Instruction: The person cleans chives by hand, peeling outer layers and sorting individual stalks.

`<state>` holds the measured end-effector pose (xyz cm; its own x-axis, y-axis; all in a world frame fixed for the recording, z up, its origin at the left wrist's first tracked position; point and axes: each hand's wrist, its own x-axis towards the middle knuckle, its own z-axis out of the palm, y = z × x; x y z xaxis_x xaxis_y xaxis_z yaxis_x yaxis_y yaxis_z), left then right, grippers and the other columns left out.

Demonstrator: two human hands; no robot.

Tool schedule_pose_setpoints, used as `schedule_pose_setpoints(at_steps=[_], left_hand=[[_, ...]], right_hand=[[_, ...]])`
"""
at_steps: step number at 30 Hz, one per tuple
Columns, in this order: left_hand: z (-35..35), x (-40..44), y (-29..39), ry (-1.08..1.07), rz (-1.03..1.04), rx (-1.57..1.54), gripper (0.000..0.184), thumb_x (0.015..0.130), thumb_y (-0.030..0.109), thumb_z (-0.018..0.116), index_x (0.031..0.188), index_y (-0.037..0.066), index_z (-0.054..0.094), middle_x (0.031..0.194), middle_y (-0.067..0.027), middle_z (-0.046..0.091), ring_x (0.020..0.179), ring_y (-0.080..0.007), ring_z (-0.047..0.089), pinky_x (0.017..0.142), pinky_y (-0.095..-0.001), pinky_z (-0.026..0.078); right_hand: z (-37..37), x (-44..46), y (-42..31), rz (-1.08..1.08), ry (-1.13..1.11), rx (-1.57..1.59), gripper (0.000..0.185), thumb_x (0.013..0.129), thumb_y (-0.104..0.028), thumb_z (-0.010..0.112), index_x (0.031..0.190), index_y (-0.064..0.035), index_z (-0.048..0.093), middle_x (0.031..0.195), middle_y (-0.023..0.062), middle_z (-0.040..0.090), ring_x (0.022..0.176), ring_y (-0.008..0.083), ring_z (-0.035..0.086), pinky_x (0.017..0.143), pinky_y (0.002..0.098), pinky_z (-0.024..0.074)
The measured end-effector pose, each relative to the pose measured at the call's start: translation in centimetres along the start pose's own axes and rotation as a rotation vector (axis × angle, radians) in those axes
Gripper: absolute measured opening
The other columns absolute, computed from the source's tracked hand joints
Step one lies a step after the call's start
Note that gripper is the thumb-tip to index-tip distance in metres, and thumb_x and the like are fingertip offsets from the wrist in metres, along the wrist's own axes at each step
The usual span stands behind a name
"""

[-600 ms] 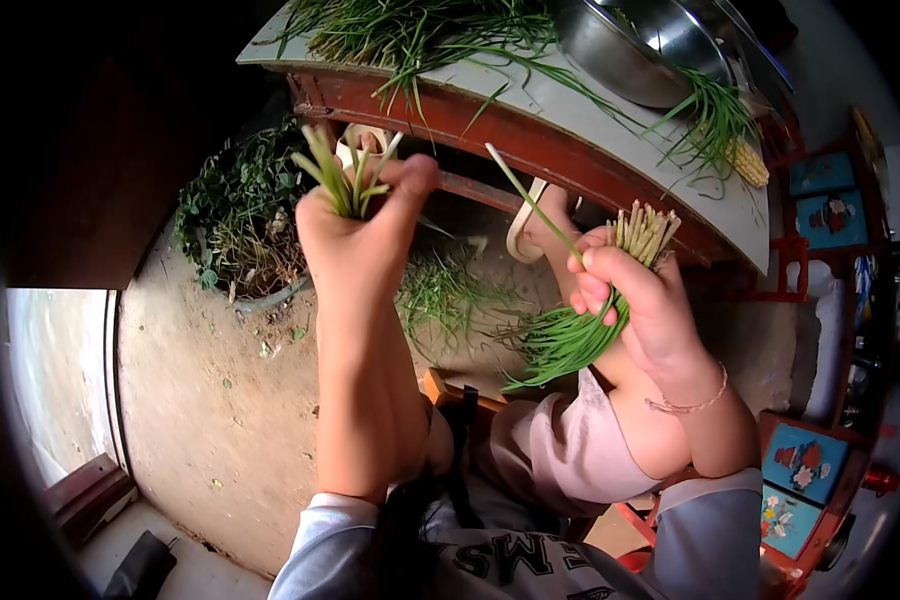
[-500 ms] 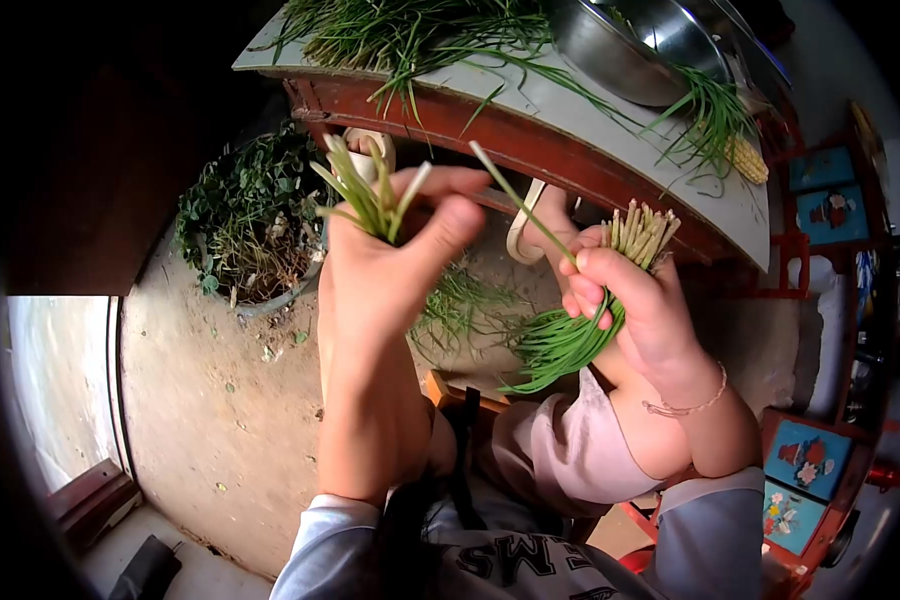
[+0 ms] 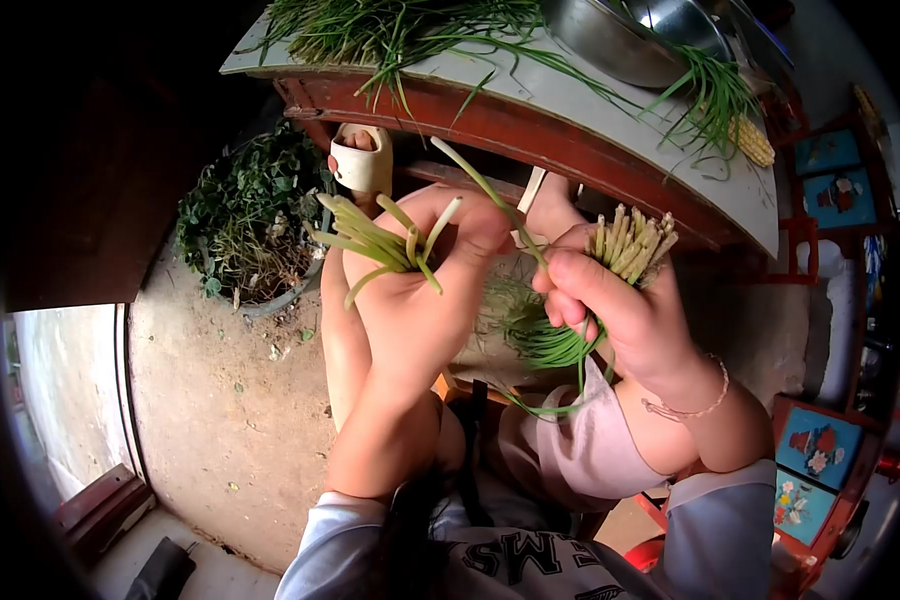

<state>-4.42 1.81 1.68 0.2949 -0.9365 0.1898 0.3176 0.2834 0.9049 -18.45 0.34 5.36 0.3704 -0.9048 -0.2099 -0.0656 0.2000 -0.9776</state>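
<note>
My left hand [image 3: 410,310] is closed around a small bunch of garlic chives [image 3: 380,240], with the pale stem ends sticking up out of the fist. Its thumb and index finger meet at a single chive stalk [image 3: 470,172], whose pale end points up and left. My right hand [image 3: 620,300] grips a thicker bunch of chives [image 3: 632,243], cut ends upward and green leaves [image 3: 555,342] hanging below. The lower part of the single stalk runs between my right thumb and fingers. Whether the left fingertips actually pinch the stalk is hard to make out.
On the table [image 3: 590,125] lie a pile of chives [image 3: 370,35], a steel bowl [image 3: 620,45] and a corn cob [image 3: 752,142]. A basin of leafy scraps [image 3: 260,230] stands on the floor; a slippered foot [image 3: 362,160] shows under the table.
My left hand has moved right and slightly down, and its thumb and index finger have closed together at the single stalk. The right hand keeps its bunch, turned slightly.
</note>
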Motion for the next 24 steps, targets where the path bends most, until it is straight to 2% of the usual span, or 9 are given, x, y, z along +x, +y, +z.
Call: schedule_pose_setpoints(at_steps=[6,9,11,12,13,15,17,19,24], left_hand=[[-0.2,0.2,-0.2,-0.048,0.074,0.066,0.012,0.079,0.009,0.058,0.073,0.0,0.055,0.066,-0.0016,0.054,0.06,-0.0071,0.048,0.054,-0.0191,0.038],[-0.1,0.1,-0.1,0.056,0.023,0.056,0.009,0.082,0.008,0.054,0.077,0.001,0.054,0.063,0.0015,0.05,0.054,-0.0037,0.042,0.048,-0.0169,0.033],[-0.4,0.0,0.2,0.014,-0.069,-0.163,0.012,0.083,0.014,0.052,0.083,0.002,0.053,0.06,0.005,0.044,0.048,-0.0006,0.034,0.043,-0.0152,0.025],[0.2,-0.1,0.4,0.023,-0.113,-0.226,0.022,0.083,0.022,0.054,0.089,0.002,0.051,0.058,0.0071,0.039,0.045,0.0008,0.029,0.04,-0.0149,0.02],[0.0,-0.2,0.2,-0.075,-0.177,-0.394,0.032,0.081,0.028,0.056,0.096,0.001,0.049,0.062,0.007,0.039,0.046,0.0004,0.03,0.041,-0.0147,0.022],[0.5,-0.3,0.0,-0.127,-0.164,-0.469,0.035,0.08,0.029,0.057,0.1,0.0,0.048,0.065,0.0064,0.039,0.048,0.0001,0.031,0.042,-0.0148,0.023],[1.3,-0.3,0.7,-0.115,-0.202,-0.483,0.034,0.082,0.027,0.055,0.101,-0.001,0.048,0.067,0.003,0.042,0.058,-0.0059,0.045,0.051,-0.0191,0.041],[0.9,-0.5,1.0,-0.187,-0.285,-0.425,0.029,0.086,0.025,0.049,0.099,0.0,0.049,0.069,0.0014,0.044,0.065,-0.0084,0.049,0.059,-0.0215,0.046],[0.8,0.1,0.3,-0.092,-0.309,-0.368,0.032,0.091,0.03,0.035,0.096,0.002,0.051,0.069,0.0013,0.045,0.061,-0.0067,0.046,0.054,-0.0175,0.04]], right_hand=[[0.1,-0.1,0.0,0.051,0.01,0.068,0.013,0.078,-0.01,0.054,0.07,-0.0001,0.052,0.058,0.0025,0.053,0.045,0.0031,0.044,0.039,0.0166,0.0349],[0.2,-0.1,-0.1,0.065,0.0,0.056,0.016,0.08,-0.014,0.052,0.071,0.0001,0.052,0.055,0.001,0.048,0.047,0.005,0.043,0.041,0.0171,0.0332],[0.2,-0.1,0.0,0.063,-0.01,0.022,0.019,0.081,-0.017,0.051,0.073,0.0005,0.053,0.052,-0.0004,0.043,0.048,0.007,0.042,0.042,0.0177,0.0315],[0.2,-0.1,0.2,0.034,-0.018,-0.007,0.02,0.082,-0.018,0.05,0.074,0.0,0.053,0.053,-0.0005,0.043,0.048,0.0067,0.042,0.043,0.0176,0.0317],[0.2,-0.1,0.4,0.005,-0.028,-0.036,0.02,0.083,-0.019,0.05,0.075,-0.0005,0.053,0.053,-0.0006,0.043,0.048,0.0063,0.042,0.043,0.0175,0.0318],[0.5,-0.1,0.4,-0.018,-0.037,-0.065,0.018,0.083,-0.019,0.051,0.077,-0.0013,0.052,0.056,-0.0009,0.044,0.049,0.0055,0.042,0.043,0.0172,0.0323],[0.7,-0.1,0.4,-0.041,-0.04,-0.092,0.017,0.083,-0.019,0.052,0.079,-0.0022,0.052,0.058,-0.0013,0.045,0.05,0.0048,0.042,0.044,0.0169,0.0328],[0.8,0.0,0.5,-0.043,-0.042,-0.111,0.016,0.082,-0.018,0.053,0.082,-0.0028,0.051,0.061,-0.0017,0.046,0.052,0.0042,0.043,0.044,0.0165,0.0336],[1.0,0.5,1.2,-0.081,-0.048,-0.089,0.017,0.079,-0.016,0.058,0.087,-0.0026,0.051,0.066,-0.0014,0.049,0.056,0.0041,0.045,0.045,0.0159,0.0351]])
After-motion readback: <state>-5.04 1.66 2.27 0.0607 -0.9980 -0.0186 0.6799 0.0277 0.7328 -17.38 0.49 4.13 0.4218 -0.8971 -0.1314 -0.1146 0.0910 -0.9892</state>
